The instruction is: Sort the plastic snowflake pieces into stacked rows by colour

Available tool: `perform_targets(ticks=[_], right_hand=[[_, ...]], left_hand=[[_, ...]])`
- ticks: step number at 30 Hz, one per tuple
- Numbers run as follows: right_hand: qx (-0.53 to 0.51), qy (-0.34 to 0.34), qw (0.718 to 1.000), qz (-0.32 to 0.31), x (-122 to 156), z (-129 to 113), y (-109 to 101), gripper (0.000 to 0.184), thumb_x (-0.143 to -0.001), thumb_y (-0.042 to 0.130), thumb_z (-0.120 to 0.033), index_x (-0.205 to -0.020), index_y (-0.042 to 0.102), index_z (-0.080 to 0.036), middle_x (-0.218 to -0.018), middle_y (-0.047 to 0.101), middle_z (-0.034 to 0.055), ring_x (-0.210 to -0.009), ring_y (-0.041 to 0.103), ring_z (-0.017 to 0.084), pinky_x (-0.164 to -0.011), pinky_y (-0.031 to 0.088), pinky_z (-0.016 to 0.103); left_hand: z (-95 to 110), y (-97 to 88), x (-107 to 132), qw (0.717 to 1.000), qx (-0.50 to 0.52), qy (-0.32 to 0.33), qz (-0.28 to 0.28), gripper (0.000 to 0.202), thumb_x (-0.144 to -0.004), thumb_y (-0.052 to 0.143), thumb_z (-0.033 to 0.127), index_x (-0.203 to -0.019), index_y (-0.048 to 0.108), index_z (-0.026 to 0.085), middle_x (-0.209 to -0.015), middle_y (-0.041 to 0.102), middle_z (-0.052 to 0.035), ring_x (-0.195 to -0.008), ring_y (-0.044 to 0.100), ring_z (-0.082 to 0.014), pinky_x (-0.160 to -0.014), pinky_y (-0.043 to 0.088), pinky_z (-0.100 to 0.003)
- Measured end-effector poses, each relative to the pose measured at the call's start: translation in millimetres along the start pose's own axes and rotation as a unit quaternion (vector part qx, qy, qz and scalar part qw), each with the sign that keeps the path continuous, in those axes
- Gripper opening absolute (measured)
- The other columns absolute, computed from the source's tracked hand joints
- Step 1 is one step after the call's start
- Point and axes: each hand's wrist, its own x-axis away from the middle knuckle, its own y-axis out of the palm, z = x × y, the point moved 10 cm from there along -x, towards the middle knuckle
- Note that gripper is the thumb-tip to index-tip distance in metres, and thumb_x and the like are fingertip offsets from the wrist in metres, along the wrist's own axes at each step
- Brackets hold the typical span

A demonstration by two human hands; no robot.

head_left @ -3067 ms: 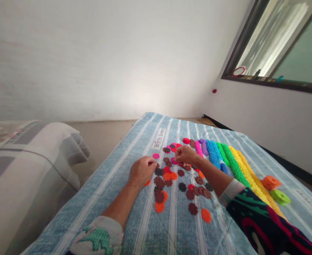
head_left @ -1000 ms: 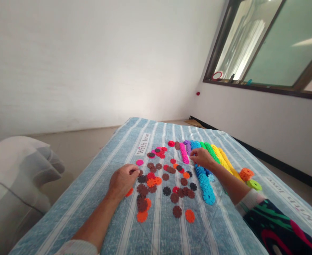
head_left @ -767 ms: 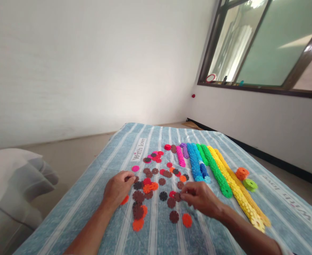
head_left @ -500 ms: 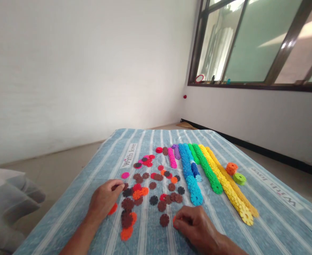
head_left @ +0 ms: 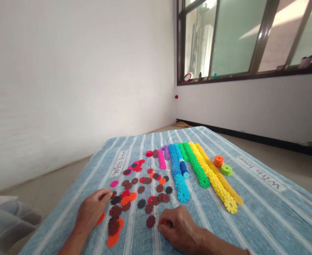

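Note:
My left hand (head_left: 92,209) rests at the left of a loose spread of notched plastic discs, thumb and forefinger closed at the edge of a brown disc (head_left: 113,194). Under that hand lies an orange-red disc (head_left: 101,218). My right hand (head_left: 179,226) is curled in a pinch on the cloth, with a sliver of an orange disc (head_left: 164,222) between its fingers; most of it is hidden. Just left of it lies another brown disc (head_left: 151,221). Between the hands are mixed brown, black, red and orange discs, some overlapping, including a black disc (head_left: 141,203).
Overlapping rows run away to the right: a blue row (head_left: 183,193), a green row (head_left: 204,181), a yellow row (head_left: 230,204) and a short pink row (head_left: 162,160). An orange stack (head_left: 219,161) and a lime stack (head_left: 226,170) stand beyond on the striped cloth (head_left: 264,212).
The view has turned right, so the table and discs appear shifted left. Both hands keep about the same places among the discs; the orange disc in my right hand shows less.

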Motion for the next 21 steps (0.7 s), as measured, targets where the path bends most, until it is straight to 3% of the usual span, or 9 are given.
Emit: perform_targets(ticks=[13, 21], right_hand=[[0.064, -0.006, 0.998, -0.014, -1.7, -6.4, -0.7, 0.016, -0.080, 0.057, -0.023, -0.080, 0.072, -0.019, -0.070, 0.070, 0.0001, -0.060, 0.057, 0.010, -0.058, 0.035, 0.019], [0.102, -0.011, 0.994, -0.022, -4.9, -10.0, 0.6, 0.018, -0.080, 0.055, -0.022, -0.083, 0.072, -0.020, -0.076, 0.072, 0.0008, -0.063, 0.059, 0.012, -0.058, 0.035, 0.020]], left_hand=[[-0.5, -2.5, -3.3, 1.000, -0.007, 0.005, 0.013, 0.028, -0.064, 0.051, 0.043, -0.072, 0.071, 0.025, -0.087, 0.076, -0.0027, -0.089, 0.068, -0.0256, -0.080, 0.048, -0.031], [2.9, -7.7, -2.6, 1.000, -0.026, 0.002, 0.010, 0.027, -0.066, 0.051, 0.042, -0.070, 0.072, 0.025, -0.081, 0.076, -0.0015, -0.084, 0.069, -0.0241, -0.070, 0.048, -0.028]])
